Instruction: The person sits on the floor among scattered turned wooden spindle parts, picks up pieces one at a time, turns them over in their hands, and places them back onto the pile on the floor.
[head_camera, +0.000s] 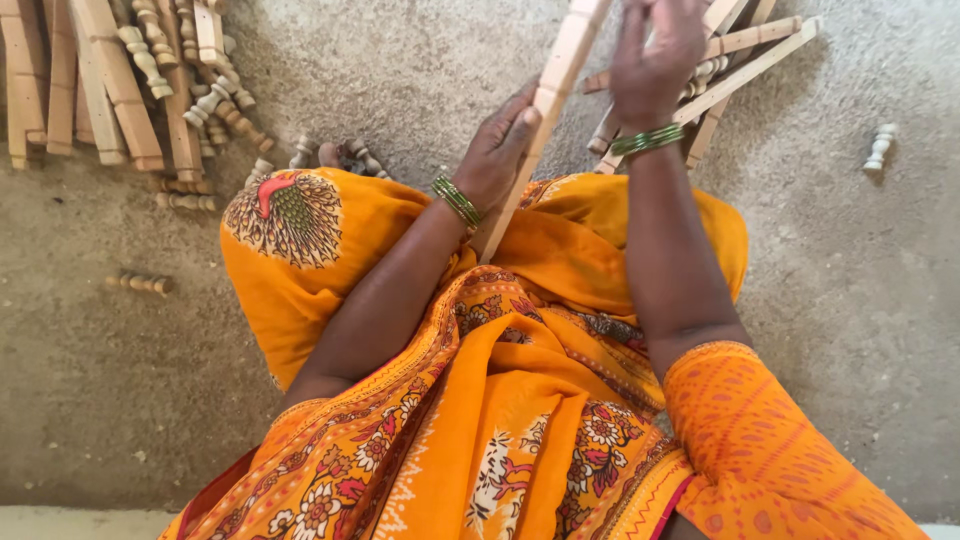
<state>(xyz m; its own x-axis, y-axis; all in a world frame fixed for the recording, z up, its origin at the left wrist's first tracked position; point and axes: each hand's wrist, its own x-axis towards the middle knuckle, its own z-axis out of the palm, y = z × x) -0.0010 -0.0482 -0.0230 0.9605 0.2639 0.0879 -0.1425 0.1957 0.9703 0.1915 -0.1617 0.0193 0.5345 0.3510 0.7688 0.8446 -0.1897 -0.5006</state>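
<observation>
From the head view, a person in an orange patterned sari sits on a rough concrete floor. The left hand has its grip wrapped around a long wooden slat, fingers curled against its left side and thumb near its edge. The slat's long axis runs on a steep diagonal: its lower end points down toward the lap, resting against the orange cloth just beside the left wrist, and its upper end points up and to the right, leaving the frame at the top edge. The right hand is up by the top edge, just right of the slat, fingers bent downward; whether its grip holds anything cannot be told. Both wrists wear green bangles.

Behind the right hand lies a loose cluster of wooden sticks on the floor. At the floor's upper left corner sits a pile of wooden slats and turned spindles. One small turned spindle lies alone near the right edge, another at the left.
</observation>
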